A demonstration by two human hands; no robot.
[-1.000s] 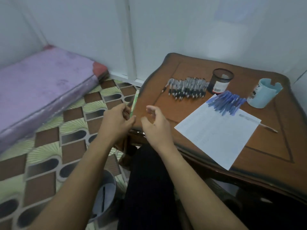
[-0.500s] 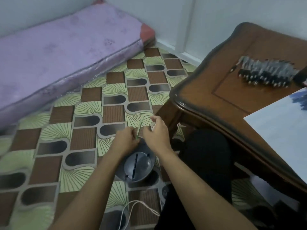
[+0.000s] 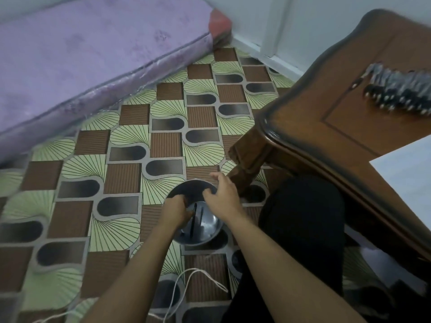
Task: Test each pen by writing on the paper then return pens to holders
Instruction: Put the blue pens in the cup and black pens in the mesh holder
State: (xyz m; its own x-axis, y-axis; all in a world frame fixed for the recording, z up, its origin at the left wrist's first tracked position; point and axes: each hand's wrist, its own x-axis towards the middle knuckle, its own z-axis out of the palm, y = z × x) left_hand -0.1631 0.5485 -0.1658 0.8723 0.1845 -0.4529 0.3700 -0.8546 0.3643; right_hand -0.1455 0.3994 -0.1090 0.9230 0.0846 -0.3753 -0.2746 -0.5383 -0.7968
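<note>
On my head camera, both hands hang over one round metal bowl (image 3: 205, 231) on the patterned floor, beside the table leg. I count one dark pen (image 3: 194, 221) lying in the bowl. Its long axis runs from the near rim away from me; which end is the tip I cannot tell. My left hand (image 3: 177, 213) dips inside the rim with its fingers curled, and I cannot tell whether it holds anything. My right hand (image 3: 224, 201) is close beside it, fingers loosely spread, holding nothing. On the table (image 3: 326, 127) lies one row of pens (image 3: 401, 94), too blurred to count, with barrels pointing toward me, and one paper (image 3: 410, 169). One white cord (image 3: 198, 283) loops on the floor.
</note>
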